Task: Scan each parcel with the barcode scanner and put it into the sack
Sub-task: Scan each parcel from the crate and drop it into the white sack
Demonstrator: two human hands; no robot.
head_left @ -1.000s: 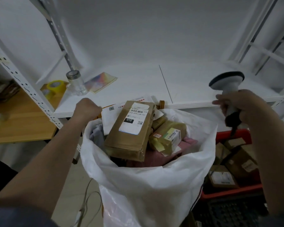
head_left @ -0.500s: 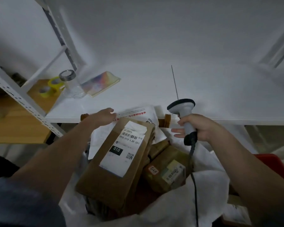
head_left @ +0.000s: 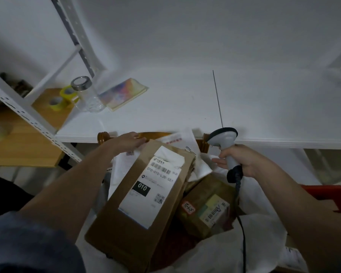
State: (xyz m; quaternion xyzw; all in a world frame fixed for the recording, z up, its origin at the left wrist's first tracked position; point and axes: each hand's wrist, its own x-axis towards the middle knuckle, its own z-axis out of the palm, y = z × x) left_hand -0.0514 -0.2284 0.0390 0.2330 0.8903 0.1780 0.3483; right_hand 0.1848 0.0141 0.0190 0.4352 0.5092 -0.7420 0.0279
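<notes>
A long brown cardboard parcel [head_left: 126, 223] with a white label marked 010 lies tilted on top of the open white sack [head_left: 234, 251]. My left hand [head_left: 126, 141] rests at the parcel's far end, on a white mailer [head_left: 177, 138] behind it; its fingertips are hidden. A smaller brown parcel [head_left: 205, 209] with a yellow-green label lies in the sack to the right. My right hand [head_left: 238, 160] grips the handle of the grey barcode scanner [head_left: 221, 137], whose head points at the shelf edge. The scanner's black cable [head_left: 242, 233] hangs down over the sack.
A white shelf board [head_left: 185, 107] stretches ahead, carrying a glass jar [head_left: 85, 95] and a colourful booklet [head_left: 122, 93]. Tape rolls [head_left: 61, 95] sit on a wooden table at left behind a white rack post [head_left: 28, 117]. A red crate [head_left: 323, 194] stands at right.
The view has closed in on the sack. My right hand brought the scanner from the right down over the sack. My left hand left the sack rim and reached the parcel's far end.
</notes>
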